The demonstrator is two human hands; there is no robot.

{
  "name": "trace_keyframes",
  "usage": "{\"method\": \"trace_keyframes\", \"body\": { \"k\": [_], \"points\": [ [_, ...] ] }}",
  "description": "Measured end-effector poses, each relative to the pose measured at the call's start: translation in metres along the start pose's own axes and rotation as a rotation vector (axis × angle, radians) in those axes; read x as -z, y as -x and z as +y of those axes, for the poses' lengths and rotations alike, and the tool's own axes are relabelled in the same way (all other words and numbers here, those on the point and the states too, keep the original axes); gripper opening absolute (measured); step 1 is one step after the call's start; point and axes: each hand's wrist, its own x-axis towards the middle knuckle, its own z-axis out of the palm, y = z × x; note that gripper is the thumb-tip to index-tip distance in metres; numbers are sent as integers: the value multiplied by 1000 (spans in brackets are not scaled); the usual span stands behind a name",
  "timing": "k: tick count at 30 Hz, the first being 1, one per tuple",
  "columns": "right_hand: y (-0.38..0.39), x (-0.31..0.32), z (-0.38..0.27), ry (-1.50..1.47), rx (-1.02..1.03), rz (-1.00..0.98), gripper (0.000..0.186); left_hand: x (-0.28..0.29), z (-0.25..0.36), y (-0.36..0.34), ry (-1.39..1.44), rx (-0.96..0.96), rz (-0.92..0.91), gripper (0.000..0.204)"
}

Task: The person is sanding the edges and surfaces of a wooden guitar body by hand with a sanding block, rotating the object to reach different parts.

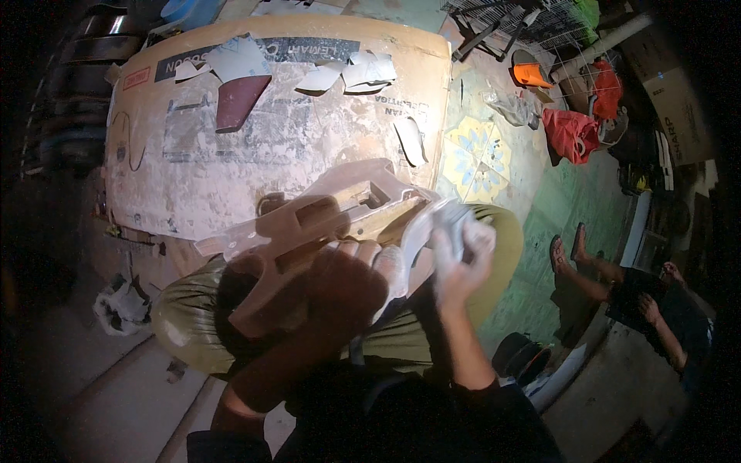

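An unfinished guitar body (285, 235), pinkish brown with bare-wood patches and cut cavities, lies tilted across my lap above my folded legs. My left hand (351, 270), mostly in shadow, has its fingers curled onto the body's near part, gripping it. My right hand (463, 258), dusty and slightly blurred, is closed on a pale grey piece (455, 231), perhaps sandpaper, against the body's pale right-hand edge. The exact shape of that piece is hidden by my fingers.
A dusty cardboard sheet (201, 185) ahead bears paper scraps (367, 69) and a maroon sheet (239, 100). At right are red cloths (570, 135), a wire rack (502, 23) and a seated person's legs (587, 274) and hands. Dark stacked items (85, 69) stand at left.
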Motion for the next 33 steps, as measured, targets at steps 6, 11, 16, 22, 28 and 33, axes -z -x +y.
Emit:
{"method": "trace_keyframes", "body": {
  "k": [6, 11, 16, 22, 28, 33],
  "points": [
    [3, 5, 9, -1, 41, -91, 40, 10, -4, -3, -132, -117, -384, 26],
    [17, -2, -5, -391, 45, -62, 40, -20, -10, 6, 9, -142, -54, 32],
    [28, -9, -20, -501, -5, 60, 40, -29, -7, 7, -3, -195, 24, 31],
    [-26, -6, 33, 34, -300, 215, 33, -9, -4, 7, 33, -116, 206, 22],
    [23, -1, -18, -226, -38, 15, 33, -41, -8, 5, -148, -91, 475, 23],
    [13, -9, -5, -100, -134, 59, 33, -55, -13, 8, 76, 8, 404, 19]
  ]
}}
